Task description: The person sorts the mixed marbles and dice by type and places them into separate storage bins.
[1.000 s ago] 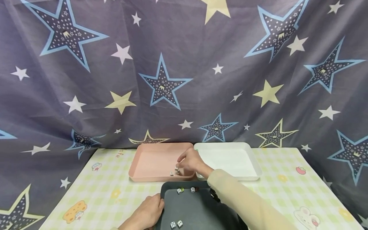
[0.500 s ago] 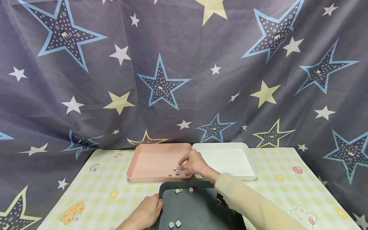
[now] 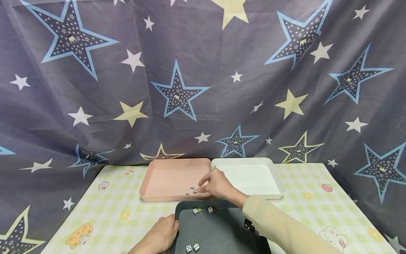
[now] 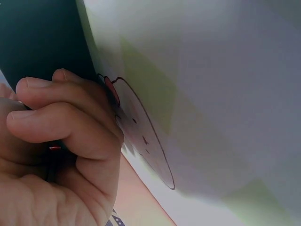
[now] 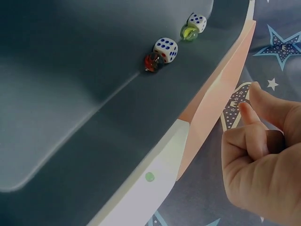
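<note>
My left hand (image 3: 160, 233) grips the left edge of a dark grey tray (image 3: 219, 231); in the left wrist view its curled fingers (image 4: 61, 122) lie along that edge. Reaching forward, my right hand (image 3: 217, 183) hovers over the right end of a pink tray (image 3: 171, 176), with thumb and index finger apart and nothing between them. Several white dice (image 3: 195, 191) lie in the pink tray just left of its fingertips. The dark tray holds more dice: a pair (image 3: 192, 248) near the front, and others beside a yellow-green marble (image 5: 189, 33) and a red-brown marble (image 5: 153, 61).
A white tray (image 3: 250, 176) stands right of the pink one, their sides close together. A green round spot (image 5: 149, 176) shows on the white tray in the right wrist view. Checked cloth (image 3: 104, 208) covers the table, and a star-patterned curtain (image 3: 190, 134) hangs behind it.
My right hand has drawn slightly back to the right from the dice in the pink tray, its fingertips now away from them. My left hand keeps its grip on the dark tray.
</note>
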Demonstrator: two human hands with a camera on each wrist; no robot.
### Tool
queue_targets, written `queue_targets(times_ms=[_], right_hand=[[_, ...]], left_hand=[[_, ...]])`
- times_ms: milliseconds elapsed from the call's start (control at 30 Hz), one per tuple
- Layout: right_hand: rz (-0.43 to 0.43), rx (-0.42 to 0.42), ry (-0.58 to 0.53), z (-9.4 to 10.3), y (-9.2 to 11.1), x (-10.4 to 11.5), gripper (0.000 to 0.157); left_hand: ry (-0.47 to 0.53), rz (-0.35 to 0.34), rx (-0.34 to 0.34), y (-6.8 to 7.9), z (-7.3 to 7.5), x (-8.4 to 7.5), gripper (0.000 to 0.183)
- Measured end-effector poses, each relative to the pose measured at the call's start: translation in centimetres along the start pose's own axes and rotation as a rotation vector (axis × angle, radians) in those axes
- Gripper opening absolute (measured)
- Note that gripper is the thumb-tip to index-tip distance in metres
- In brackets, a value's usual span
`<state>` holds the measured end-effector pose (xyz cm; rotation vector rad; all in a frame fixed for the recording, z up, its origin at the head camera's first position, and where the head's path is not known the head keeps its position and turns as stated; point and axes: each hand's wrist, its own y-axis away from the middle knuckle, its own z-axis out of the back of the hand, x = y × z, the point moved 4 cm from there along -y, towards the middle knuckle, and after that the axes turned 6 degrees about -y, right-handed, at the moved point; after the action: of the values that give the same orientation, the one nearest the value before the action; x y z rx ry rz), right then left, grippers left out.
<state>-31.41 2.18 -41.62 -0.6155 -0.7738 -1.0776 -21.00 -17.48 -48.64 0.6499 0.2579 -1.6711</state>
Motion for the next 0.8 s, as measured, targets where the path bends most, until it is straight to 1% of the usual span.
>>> queue_targets(times_ms=[67,167,300,333,433,533,600,700,800], right_hand=[[-0.008,0.006,-0.017,0.0,0.2,0.0,0.007],[-0.01,0.011,-0.035,0.0,0.7,0.0,0.006],[0.002,0.02,-0.044,-0.2,1.2,0.2,0.007],[0.008,0.022,-0.043,-0.2,1.3,0.2,0.007],[0.017,0.03,-0.045,-0.2,1.6,0.1,0.008],[0.027,0.038,-0.032,-0.2,1.8,0.0,0.011],[0.031,0.046,-0.025,-0.2,2.1,-0.1,0.012],[0.04,0.06,-0.022,-0.2,2.4,-0.1,0.013],[0.052,0.076,-0.027,-0.2,2.8,-0.1,0.013]], left_hand=[[0.009,-0.005,0.003,-0.1,-0.1,0.1,0.027],[0.02,-0.021,0.003,-0.7,-0.6,0.9,0.027],[-0.039,-0.036,-0.02,-1.8,-1.6,2.4,0.026],[-0.049,-0.044,-0.029,-1.8,-1.6,2.5,0.026],[-0.029,-0.038,-0.022,-1.5,-1.3,1.9,0.026],[0.013,-0.041,-0.014,-0.6,-0.6,0.8,0.026],[0.015,-0.038,-0.012,-0.3,-0.3,0.3,0.027],[0.009,-0.048,-0.018,0.1,0.0,-0.1,0.027],[0.014,-0.038,-0.006,0.0,0.0,0.0,0.027]])
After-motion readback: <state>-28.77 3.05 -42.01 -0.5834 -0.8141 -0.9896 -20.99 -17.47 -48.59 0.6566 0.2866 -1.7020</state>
